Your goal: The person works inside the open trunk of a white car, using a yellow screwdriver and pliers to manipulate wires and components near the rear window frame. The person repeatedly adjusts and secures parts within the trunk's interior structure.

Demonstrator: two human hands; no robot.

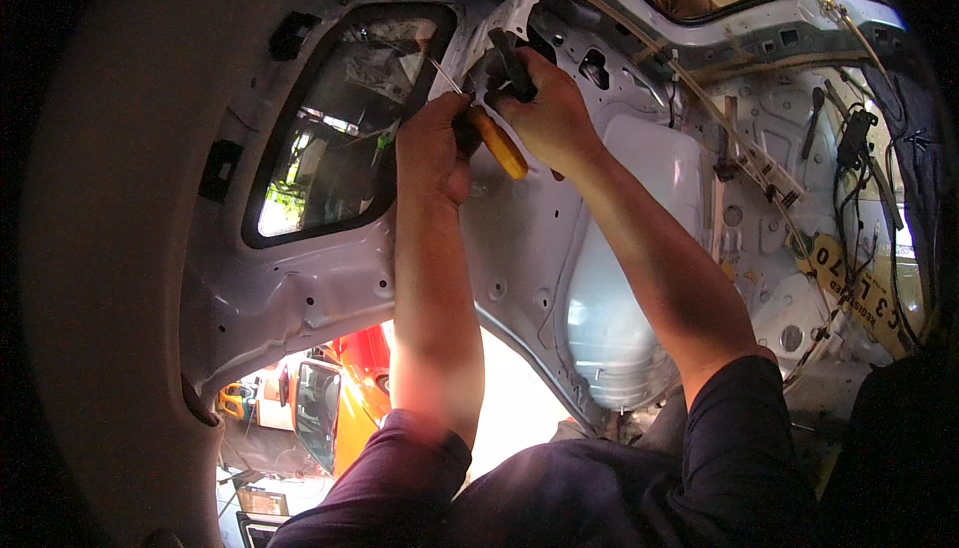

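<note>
Both my arms reach up to the bare grey metal body panel [509,218] inside a vehicle. My left hand [430,143] is closed around a screwdriver with a yellow-orange handle [499,143]. Its thin shaft points up and left toward the side window, and the handle slants down to the right. Close beside it, my right hand [554,113] is closed on a short black bar-like piece [511,66], whose kind I cannot make out. The hands nearly touch, below an opening in the panel. My fingers hide where the pieces meet the panel, if they do.
A black-framed side window [335,128] lies left of my hands. A rounded bulge [629,278] in the metal stands to the right. Cables [854,218] and a yellow plate [869,298] hang at far right. Through the doorway below show an orange vehicle [355,418] and bright light.
</note>
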